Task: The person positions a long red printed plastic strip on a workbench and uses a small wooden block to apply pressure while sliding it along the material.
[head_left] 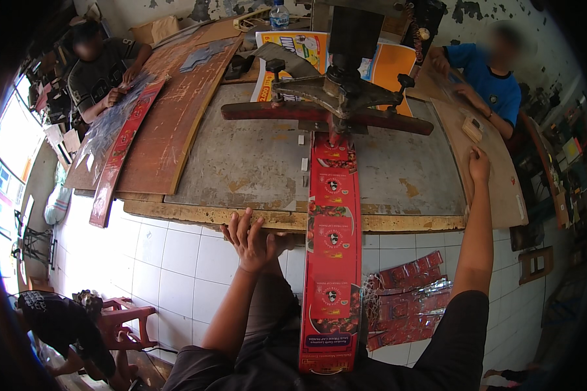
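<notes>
A long red printed packaging strip [332, 247] runs from under the press machine [336, 98] on the worktable [241, 163] down over the table's front edge toward me. My left hand [253, 240] hangs open, fingers spread, just below the table edge and left of the strip, not touching it. My right hand [479, 164] rests on a brown board [496, 176] at the table's right side, fingers bent over its surface, holding nothing.
A pile of cut red printed pieces [407, 300] lies on the white tiled floor. A person in blue [489, 72] works at the far right, another person [101, 72] handles a red strip at the far left. A third person [65, 332] crouches by a red stool at lower left.
</notes>
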`<action>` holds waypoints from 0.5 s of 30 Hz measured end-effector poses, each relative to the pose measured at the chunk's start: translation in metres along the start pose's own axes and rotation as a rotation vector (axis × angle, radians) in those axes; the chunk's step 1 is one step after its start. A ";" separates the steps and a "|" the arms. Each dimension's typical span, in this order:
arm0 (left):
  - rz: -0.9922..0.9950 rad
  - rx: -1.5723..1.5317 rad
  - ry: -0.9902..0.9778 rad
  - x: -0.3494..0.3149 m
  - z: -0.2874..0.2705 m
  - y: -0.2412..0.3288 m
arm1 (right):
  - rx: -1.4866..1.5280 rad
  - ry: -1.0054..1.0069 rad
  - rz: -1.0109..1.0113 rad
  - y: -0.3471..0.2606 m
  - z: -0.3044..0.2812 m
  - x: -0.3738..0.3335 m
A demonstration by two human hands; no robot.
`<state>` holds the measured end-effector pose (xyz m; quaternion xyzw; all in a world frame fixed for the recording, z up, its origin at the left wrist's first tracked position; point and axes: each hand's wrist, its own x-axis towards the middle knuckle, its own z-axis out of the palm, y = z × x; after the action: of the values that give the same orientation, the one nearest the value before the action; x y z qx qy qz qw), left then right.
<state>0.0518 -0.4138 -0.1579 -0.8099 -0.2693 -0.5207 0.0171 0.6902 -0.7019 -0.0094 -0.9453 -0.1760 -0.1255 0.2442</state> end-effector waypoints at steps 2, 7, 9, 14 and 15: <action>0.000 -0.003 0.004 0.000 0.000 0.000 | 0.005 0.000 0.000 0.000 0.000 0.000; 0.002 -0.007 0.010 0.001 0.000 0.000 | 0.003 -0.006 -0.003 0.000 0.000 0.000; 0.004 -0.006 0.014 0.001 0.000 0.000 | -0.003 -0.002 0.002 -0.001 0.000 -0.001; -0.001 -0.004 0.006 0.000 0.000 0.000 | -0.008 0.002 0.002 -0.002 0.000 -0.002; -0.001 -0.003 0.006 -0.001 0.001 0.000 | -0.005 0.004 0.006 -0.002 0.000 -0.002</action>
<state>0.0520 -0.4135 -0.1587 -0.8083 -0.2689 -0.5236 0.0165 0.6875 -0.7006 -0.0089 -0.9462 -0.1725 -0.1271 0.2426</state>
